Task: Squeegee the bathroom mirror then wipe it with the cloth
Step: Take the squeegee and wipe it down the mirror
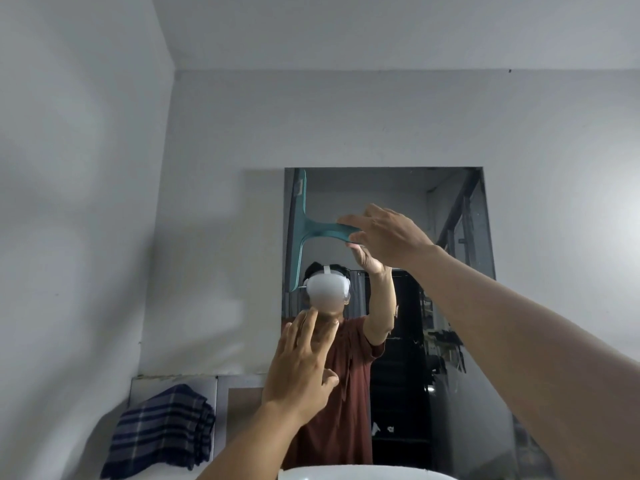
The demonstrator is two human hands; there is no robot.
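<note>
up high, we hold the squeegee [313,230] in our right hand [388,235], its fingers [349,221] closed around the end of the flat teal plastic handle, thumb beneath and the others laid along the top. the tool is t-shaped: the handle runs sideways and flares in smooth curves into a long, narrow blade bar that stands upright against the left edge of the mirror [398,195], reaching from the mirror's top corner down to the level of the reflected headset. the mirror is a frameless rectangle of glass set on a plain, matte pale grey wall [214,140], and its smooth surface shows our reflection in a rust-brown shirt with the same raised arm. our left hand [301,368] floats lower, in front of the mirror's bottom left corner, fingers spread and loose, holding nothing; we cannot tell whether the fingertips touch the glass. the cloth [162,431] lies well apart from both hands at the lower left, a soft folded bundle in dark navy with pale plaid stripes, draped in limp layers on a pale ledge below the wall. a rounded white rim [363,474], glossy and curved, shows at the bottom edge.
</note>
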